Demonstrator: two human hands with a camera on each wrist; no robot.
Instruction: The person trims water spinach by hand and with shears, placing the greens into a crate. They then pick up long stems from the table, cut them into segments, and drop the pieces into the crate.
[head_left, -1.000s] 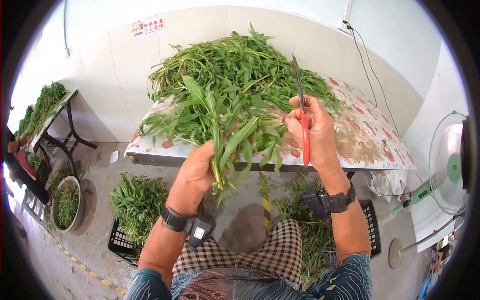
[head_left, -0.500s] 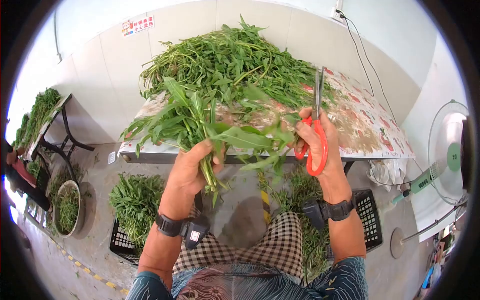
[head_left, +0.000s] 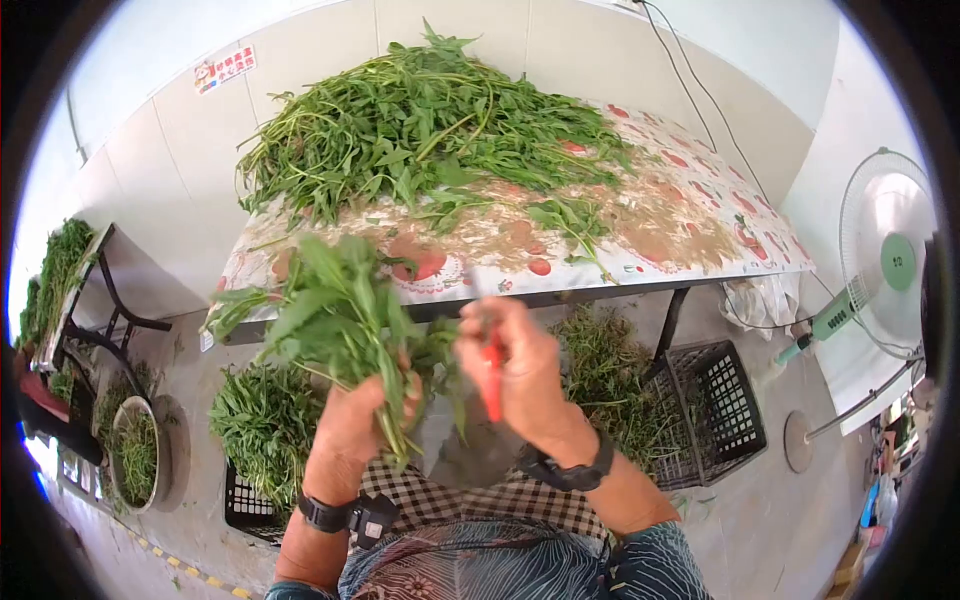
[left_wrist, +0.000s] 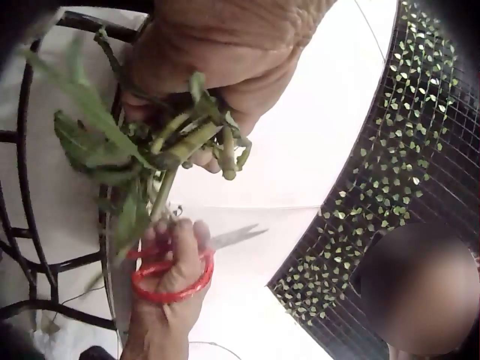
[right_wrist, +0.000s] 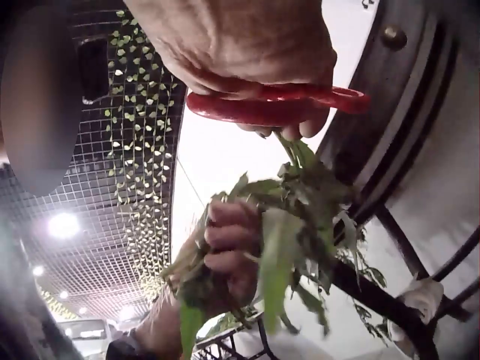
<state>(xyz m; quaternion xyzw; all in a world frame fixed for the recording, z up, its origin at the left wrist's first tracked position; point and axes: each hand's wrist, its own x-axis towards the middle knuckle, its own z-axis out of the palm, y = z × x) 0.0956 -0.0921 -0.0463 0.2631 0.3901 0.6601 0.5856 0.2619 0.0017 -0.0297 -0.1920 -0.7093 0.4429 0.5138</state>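
Note:
My left hand [head_left: 350, 425] grips a bunch of leafy green stems [head_left: 340, 315], held upright in front of the table's near edge. The cut stem ends [left_wrist: 184, 150] stick out below its fingers in the left wrist view. Close to the right of the bunch is my right hand [head_left: 520, 370], holding red-handled scissors [left_wrist: 176, 277]. Their blades [left_wrist: 238, 237] point away from the stems in the left wrist view. Fingertips of this hand pinch a stem of the greens [right_wrist: 296, 154] in the right wrist view.
A big heap of greens [head_left: 400, 130] covers the back of the table [head_left: 720, 240]; a loose sprig [head_left: 575, 225] lies near its front. Black crates [head_left: 735, 410] with greens stand on the floor at both sides. A fan [head_left: 890, 250] stands at the right, a round tub [head_left: 150, 470] at the left.
My right hand with the scissors has moved left and down, close to the left hand. The bunch has shifted slightly left and lower. The head view has turned a little to the right.

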